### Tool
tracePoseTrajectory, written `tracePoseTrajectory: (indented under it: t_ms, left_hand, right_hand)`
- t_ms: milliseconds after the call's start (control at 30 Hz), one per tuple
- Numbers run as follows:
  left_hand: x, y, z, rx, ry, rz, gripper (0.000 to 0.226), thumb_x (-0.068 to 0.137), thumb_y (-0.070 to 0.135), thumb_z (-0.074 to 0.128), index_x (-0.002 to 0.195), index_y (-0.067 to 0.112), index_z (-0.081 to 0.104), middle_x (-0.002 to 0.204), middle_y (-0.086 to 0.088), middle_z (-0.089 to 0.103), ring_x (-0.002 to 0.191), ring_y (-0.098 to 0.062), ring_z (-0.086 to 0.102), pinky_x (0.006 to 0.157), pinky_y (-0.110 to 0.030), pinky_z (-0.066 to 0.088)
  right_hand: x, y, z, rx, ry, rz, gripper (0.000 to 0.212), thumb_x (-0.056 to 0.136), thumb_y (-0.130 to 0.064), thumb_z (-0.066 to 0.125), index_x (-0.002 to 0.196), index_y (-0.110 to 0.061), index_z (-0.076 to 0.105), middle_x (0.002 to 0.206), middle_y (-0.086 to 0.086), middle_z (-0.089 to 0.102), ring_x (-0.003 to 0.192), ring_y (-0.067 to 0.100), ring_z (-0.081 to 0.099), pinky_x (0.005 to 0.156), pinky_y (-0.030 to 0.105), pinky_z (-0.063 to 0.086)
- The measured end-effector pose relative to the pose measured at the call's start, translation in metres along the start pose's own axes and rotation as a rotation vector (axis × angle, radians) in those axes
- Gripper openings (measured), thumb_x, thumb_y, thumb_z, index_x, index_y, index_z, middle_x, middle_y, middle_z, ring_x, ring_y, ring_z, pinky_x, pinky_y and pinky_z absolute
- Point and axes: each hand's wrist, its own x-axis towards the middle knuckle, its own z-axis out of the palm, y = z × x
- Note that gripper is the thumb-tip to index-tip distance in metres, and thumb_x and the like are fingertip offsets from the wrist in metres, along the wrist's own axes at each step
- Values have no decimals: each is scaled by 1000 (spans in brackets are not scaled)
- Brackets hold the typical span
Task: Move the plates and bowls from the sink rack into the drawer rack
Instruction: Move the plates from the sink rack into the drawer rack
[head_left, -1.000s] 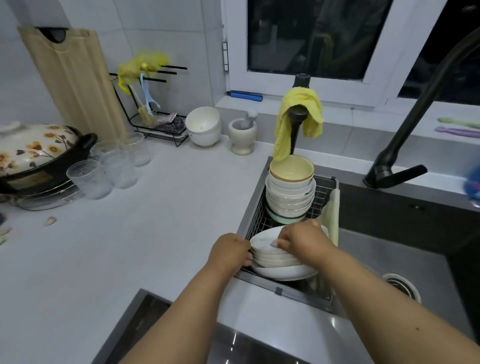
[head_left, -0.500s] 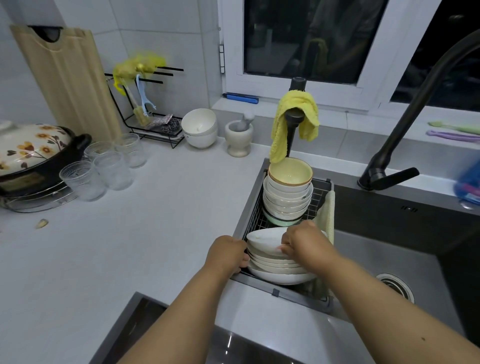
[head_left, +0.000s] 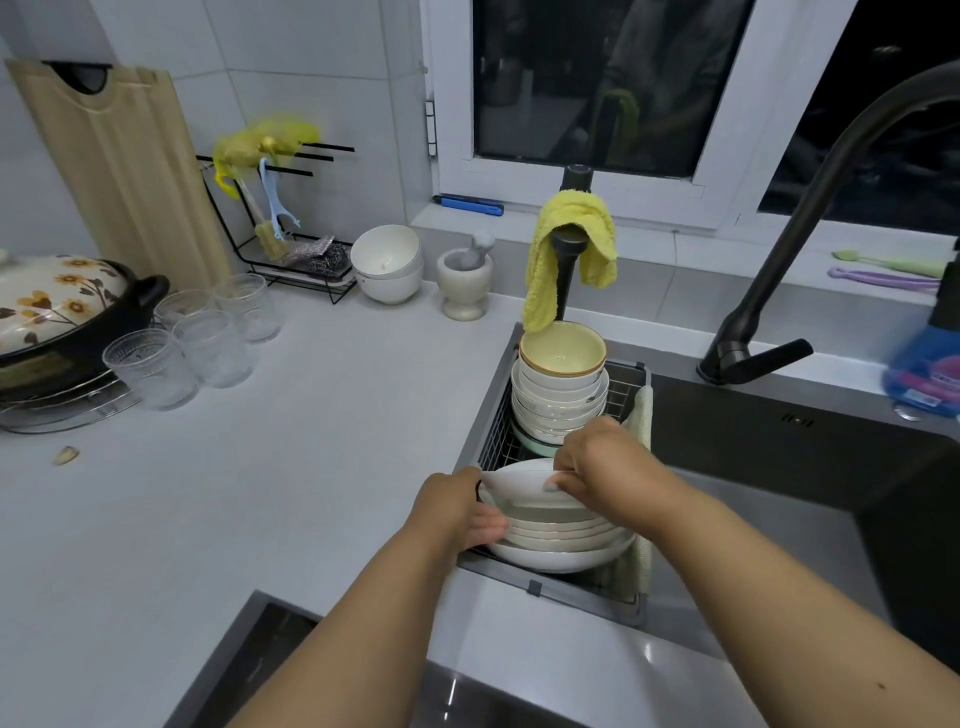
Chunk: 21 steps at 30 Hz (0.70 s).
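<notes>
A wire sink rack (head_left: 498, 415) hangs at the sink's left end. In its near half lies a stack of white plates (head_left: 556, 540). Behind them stands a stack of bowls (head_left: 560, 389), the top one cream inside. My right hand (head_left: 592, 462) pinches the far rim of the top plate (head_left: 519, 480), which is tilted up off the stack. My left hand (head_left: 460, 512) grips the stack's left edge, fingers curled round the rims. The dark drawer opening (head_left: 291, 670) shows at the bottom edge; its rack is hidden.
A black tap (head_left: 810, 228) arches over the sink (head_left: 779, 519). A yellow cloth (head_left: 569, 249) hangs on a small spout behind the bowls. On the counter stand several glasses (head_left: 202, 343), a flowered pot (head_left: 57, 312), white bowls (head_left: 387, 265), a mortar (head_left: 464, 280) and a cutting board (head_left: 119, 171).
My right hand has lifted the top plate's far edge, tilting it off the stack. My left hand has closed lower on the stack's left edge.
</notes>
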Motion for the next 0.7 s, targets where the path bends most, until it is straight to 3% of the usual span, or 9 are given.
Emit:
tracePoseTrajectory:
  t_ms: [200, 267, 333, 433, 533, 633, 700]
  left_hand:
    - [-9, 3, 4, -235, -130, -91, 55, 98, 43, 46, 135, 4, 36, 109, -37, 59, 66, -38, 69, 47, -33, 58]
    - [-20, 4, 5, -275, -150, -85, 43, 99, 32, 46, 129, 1, 41, 108, -31, 61, 63, -37, 69, 45, -32, 57]
    - [-30, 3, 5, -323, -148, -52, 25, 97, 13, 41, 115, -3, 48, 98, -25, 61, 65, -36, 67, 45, -33, 57]
    - [-45, 2, 3, -330, -119, 27, 22, 89, 3, 34, 102, -1, 52, 92, -21, 64, 73, -35, 67, 63, -38, 59]
    - [-60, -2, 0, -337, -55, 115, 27, 89, 3, 33, 109, 1, 52, 96, -19, 64, 77, -33, 66, 64, -40, 60]
    - [-74, -8, -6, -378, 24, 175, 32, 93, 6, 35, 122, 2, 48, 105, -18, 62, 85, -34, 66, 60, -40, 58]
    - [-85, -14, -12, -415, 70, 206, 28, 96, 9, 36, 120, 3, 48, 103, -16, 61, 83, -33, 66, 56, -39, 59]
  right_hand:
    - [-14, -7, -34, -10, 53, -128, 36, 95, -43, 48, 88, -14, 68, 84, 2, 63, 81, 23, 52, 81, 27, 28]
    - [-18, -13, -42, -16, 88, -194, 33, 95, -40, 50, 87, -15, 69, 83, 2, 65, 80, 25, 55, 85, 31, 35]
    - [-22, -15, -42, 23, 199, -259, 28, 84, -36, 59, 68, -16, 68, 64, 0, 61, 59, 23, 51, 70, 31, 37]
    - [-29, -16, -45, 132, 240, -285, 31, 79, -40, 60, 62, -16, 68, 58, -1, 59, 52, 18, 46, 61, 28, 36]
    - [-39, -18, -54, 405, 256, -173, 54, 88, -54, 50, 67, -7, 66, 65, 4, 62, 63, 17, 53, 63, 30, 41]
    - [-42, -17, -59, 597, 409, 36, 42, 92, -45, 52, 79, -10, 70, 77, -3, 62, 77, 8, 51, 67, 13, 36]
    - [-39, -17, -59, 689, 437, 177, 34, 93, -38, 53, 86, -10, 69, 82, -7, 57, 85, 12, 51, 71, 22, 35]
